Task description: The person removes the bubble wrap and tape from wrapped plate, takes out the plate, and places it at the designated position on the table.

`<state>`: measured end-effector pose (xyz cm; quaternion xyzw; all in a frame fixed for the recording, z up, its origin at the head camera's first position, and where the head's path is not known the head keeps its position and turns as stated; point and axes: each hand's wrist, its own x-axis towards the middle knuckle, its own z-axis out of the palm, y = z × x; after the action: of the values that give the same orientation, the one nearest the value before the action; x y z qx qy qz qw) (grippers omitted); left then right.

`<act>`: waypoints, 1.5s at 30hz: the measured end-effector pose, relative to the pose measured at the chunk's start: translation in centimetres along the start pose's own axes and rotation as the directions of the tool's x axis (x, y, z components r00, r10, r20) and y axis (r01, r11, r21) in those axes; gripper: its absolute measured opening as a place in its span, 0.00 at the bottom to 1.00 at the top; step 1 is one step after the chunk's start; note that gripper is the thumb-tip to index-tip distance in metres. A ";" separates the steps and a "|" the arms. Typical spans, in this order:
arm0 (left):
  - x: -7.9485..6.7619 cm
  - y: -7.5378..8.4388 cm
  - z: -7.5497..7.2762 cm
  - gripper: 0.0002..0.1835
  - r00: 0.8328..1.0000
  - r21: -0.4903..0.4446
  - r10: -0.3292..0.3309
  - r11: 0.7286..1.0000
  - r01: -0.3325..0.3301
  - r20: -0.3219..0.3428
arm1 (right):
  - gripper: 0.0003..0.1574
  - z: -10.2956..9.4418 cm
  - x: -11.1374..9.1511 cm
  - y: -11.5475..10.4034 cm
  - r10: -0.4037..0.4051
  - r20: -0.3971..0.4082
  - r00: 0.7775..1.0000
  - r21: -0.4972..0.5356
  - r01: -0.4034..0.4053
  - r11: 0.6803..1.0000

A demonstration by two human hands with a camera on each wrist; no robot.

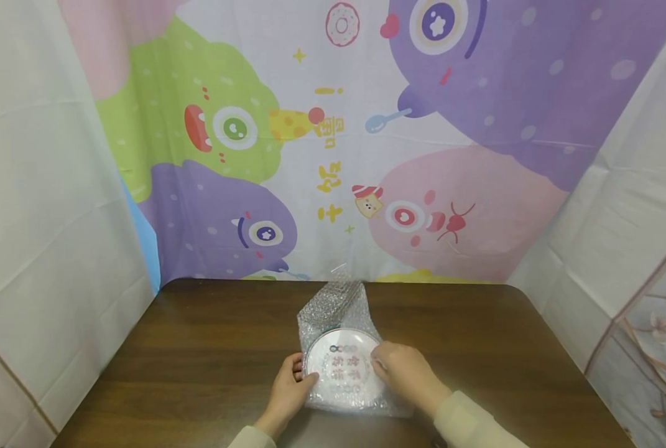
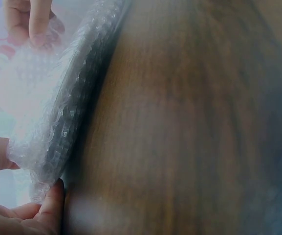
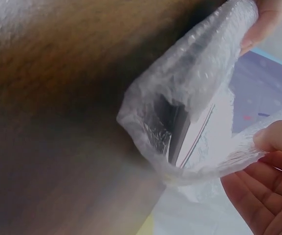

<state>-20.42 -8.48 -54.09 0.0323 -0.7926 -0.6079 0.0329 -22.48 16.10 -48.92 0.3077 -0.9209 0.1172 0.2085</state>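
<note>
A round white plate (image 1: 342, 395) with red lettering and a thin dark rim lies inside clear bubble wrap (image 1: 318, 314) near the front of the table. My left hand (image 1: 289, 387) grips the wrapped plate at its left side, thumb on top and fingers around the edge; the left wrist view shows this grip on the padded edge (image 2: 65, 122). On the other side, my right hand (image 1: 405, 372) pinches the edge of the bubble wrap between thumb and fingers. In the right wrist view the wrap gapes beside that right hand (image 3: 272, 181), and the plate's rim (image 3: 194, 139) shows within.
The brown wooden table (image 1: 198, 348) extends to both sides of the wrapped plate. Behind it hangs a cloth (image 1: 344, 149) printed with cartoon monsters. White panels (image 1: 47, 205) close in the left side, and similar ones (image 1: 607, 205) the right.
</note>
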 end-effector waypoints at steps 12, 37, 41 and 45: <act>-0.1 0.0 0.0 0.31 1.000 -0.030 -0.001 1.000 0.001 0.007 | 0.04 -0.7 0.0 1.0 0.050 -0.083 0.995 0.007 -0.050 0.999; -0.1 0.1 0.1 0.30 1.000 -0.023 -0.001 1.000 0.001 0.002 | 0.08 -1.3 -1.8 5.3 0.286 -0.144 0.948 0.073 -0.278 0.958; 0.0 0.0 0.1 0.30 1.000 -0.023 -0.002 1.000 0.003 0.004 | 0.08 -1.3 -2.1 6.1 0.335 -0.113 0.935 0.099 -0.325 0.941; 0.0 0.0 0.1 0.30 1.000 -0.019 -0.001 1.000 0.001 0.002 | 0.07 -1.3 -2.3 6.9 0.404 -0.055 0.913 0.153 -0.392 0.907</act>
<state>-20.42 -8.38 -54.09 0.0318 -0.7870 -0.6153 0.0319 -24.62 23.12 -49.47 0.1217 -0.9442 0.2338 0.1973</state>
